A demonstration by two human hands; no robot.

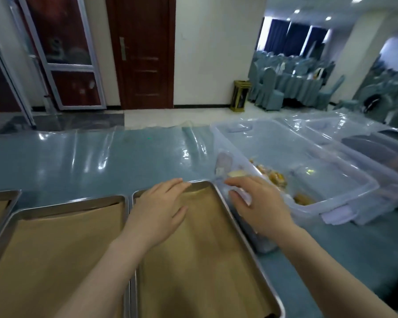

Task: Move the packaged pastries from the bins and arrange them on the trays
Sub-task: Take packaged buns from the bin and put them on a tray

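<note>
Two metal trays lined with brown paper lie in front of me: a right tray (244, 239) and a middle tray (55, 204). My left hand (157, 211) hovers flat over the far end of the right tray, fingers straight, holding nothing. My right hand (260, 203) reaches past that tray's right rim toward a clear plastic bin (345, 177), fingers spread and empty. A few packaged pastries (275, 177) lie in the bin's near left corner. One pale pastry (237, 173) shows just beyond my right fingertips.
A third tray (0, 196) peeks in at the left edge. More clear bins (377, 152) stand to the right. The table (90, 157) has a teal cloth under shiny plastic film. Beyond it are a door, a floor bin and covered chairs.
</note>
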